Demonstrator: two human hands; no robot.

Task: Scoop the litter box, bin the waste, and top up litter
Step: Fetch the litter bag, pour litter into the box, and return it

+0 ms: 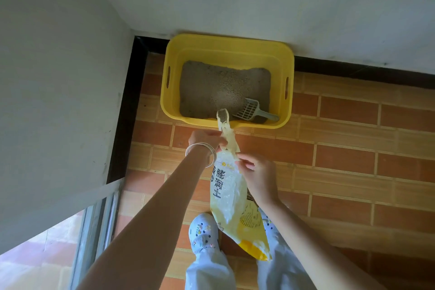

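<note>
One litter box [226, 42], one scoop [250, 110], one bag [227, 187]; two hands: left hand [205, 139], right hand [258, 174].

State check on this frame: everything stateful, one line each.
litter bag: held in both hands, mouth open over the box's near rim
left hand: grips the bag's neck
right hand: pinches the bag's side
litter box: on the floor against the wall, holding litter
litter: uneven, paler mound mid-box
scoop: lying in the box, near-right corner, unheld
</note>
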